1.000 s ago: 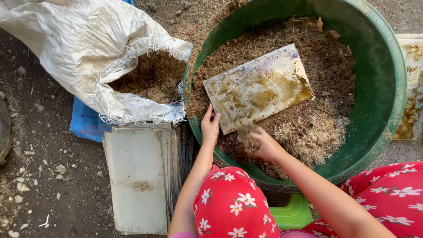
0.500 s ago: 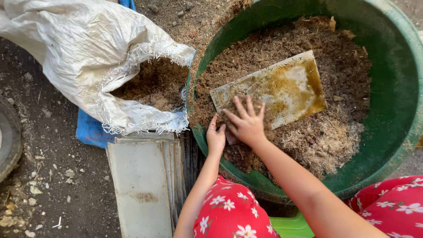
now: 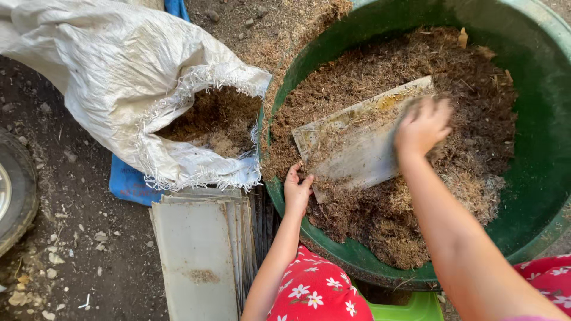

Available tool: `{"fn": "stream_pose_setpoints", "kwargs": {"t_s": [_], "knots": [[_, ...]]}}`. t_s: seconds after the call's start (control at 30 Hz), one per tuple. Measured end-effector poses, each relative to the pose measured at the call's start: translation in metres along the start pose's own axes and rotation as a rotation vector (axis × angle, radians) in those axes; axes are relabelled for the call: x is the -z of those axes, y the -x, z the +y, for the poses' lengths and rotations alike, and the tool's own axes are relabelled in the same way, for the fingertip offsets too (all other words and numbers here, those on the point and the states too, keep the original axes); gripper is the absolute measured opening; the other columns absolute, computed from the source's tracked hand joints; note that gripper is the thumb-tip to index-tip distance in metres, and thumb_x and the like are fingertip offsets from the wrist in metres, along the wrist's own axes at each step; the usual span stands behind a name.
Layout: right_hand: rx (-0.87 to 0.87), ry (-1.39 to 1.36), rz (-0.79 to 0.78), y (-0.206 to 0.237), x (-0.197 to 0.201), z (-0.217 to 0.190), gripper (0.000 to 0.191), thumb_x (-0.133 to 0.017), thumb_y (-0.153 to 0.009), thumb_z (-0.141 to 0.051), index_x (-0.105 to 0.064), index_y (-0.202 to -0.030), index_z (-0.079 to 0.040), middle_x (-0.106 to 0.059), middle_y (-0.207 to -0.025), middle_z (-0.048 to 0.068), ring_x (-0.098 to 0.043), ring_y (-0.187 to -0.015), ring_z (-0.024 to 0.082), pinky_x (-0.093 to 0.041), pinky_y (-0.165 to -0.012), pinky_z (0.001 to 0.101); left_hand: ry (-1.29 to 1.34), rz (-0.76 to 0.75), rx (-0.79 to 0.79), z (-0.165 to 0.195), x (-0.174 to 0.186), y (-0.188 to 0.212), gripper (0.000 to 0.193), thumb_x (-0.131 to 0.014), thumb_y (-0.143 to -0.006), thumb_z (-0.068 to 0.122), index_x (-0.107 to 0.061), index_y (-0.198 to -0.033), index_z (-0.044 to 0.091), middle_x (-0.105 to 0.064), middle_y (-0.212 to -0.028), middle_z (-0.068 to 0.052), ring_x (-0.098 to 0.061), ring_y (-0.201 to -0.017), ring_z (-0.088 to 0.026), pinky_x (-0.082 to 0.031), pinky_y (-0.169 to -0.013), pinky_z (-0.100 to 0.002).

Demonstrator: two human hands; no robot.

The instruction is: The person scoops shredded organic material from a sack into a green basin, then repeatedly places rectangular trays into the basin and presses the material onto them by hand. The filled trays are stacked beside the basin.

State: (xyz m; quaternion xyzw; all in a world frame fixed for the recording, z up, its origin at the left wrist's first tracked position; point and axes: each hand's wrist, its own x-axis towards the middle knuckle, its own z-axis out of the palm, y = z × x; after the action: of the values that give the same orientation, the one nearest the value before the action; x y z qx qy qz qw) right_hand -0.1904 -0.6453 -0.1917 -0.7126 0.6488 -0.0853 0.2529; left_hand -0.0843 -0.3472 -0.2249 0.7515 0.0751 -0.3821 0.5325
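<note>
Inside the big green tub (image 3: 538, 113), on a bed of brown fibrous mulch (image 3: 380, 232), lies a flat grey tray (image 3: 357, 145), tilted with its long side running from about eight o'clock up to two o'clock. Left hand (image 3: 297, 189) pinches the tray's lower corner at the tub's near-left rim, fingers curled shut on its edge. Right hand (image 3: 422, 126) sits at the tray's upper end, toward two o'clock — blurred, fingers spread and flat on the surface rather than gripping, with loose fibre under and around the palm.

Judging by this, the step in hand looks like spreading or sweeping mulch over the tray while the other hand steadies it. Any further stroke would call for a firm hold at that corner, since the tray rests on soft, shifting material.

At nine o'clock from the tub a white woven sack (image 3: 119, 77) lies open, holding more fibre — a stack of similar grey trays (image 3: 199, 249) sits at seven o'clock on the dirt.
</note>
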Motion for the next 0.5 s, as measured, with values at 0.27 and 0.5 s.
{"fn": "stream_pose_setpoints", "kwargs": {"t_s": [0.27, 0.5], "knots": [[0.903, -0.093, -0.087, 0.178, -0.081, -0.070, 0.054, -0.058, -0.096, -0.013, -0.049, -0.150, -0.010, -0.033, -0.163, 0.022, -0.025, -0.153, 0.039, -0.006, -0.122, 0.0648, -0.070, 0.010, -0.280, -0.015, 0.002, -0.015, 0.060, -0.063, -0.096, 0.002, -0.045, -0.153, 0.003, -0.051, -0.159, -0.019, -0.051, -0.145, -0.034, -0.042, -0.113, -0.040], [0.685, 0.317, -0.137, 0.038, -0.066, -0.103, 0.078, -0.043, -0.083, 0.010, -0.036, -0.158, -0.010, -0.024, -0.167, 0.016, -0.019, -0.152, 0.033, -0.009, -0.118, 0.0622, -0.175, 0.050, 0.004, -0.022, 0.005, -0.019, 0.075, -0.072, -0.092, 0.012, -0.033, -0.156, 0.007, -0.036, -0.162, -0.016, -0.037, -0.148, -0.030, -0.036, -0.115, -0.041]]}}
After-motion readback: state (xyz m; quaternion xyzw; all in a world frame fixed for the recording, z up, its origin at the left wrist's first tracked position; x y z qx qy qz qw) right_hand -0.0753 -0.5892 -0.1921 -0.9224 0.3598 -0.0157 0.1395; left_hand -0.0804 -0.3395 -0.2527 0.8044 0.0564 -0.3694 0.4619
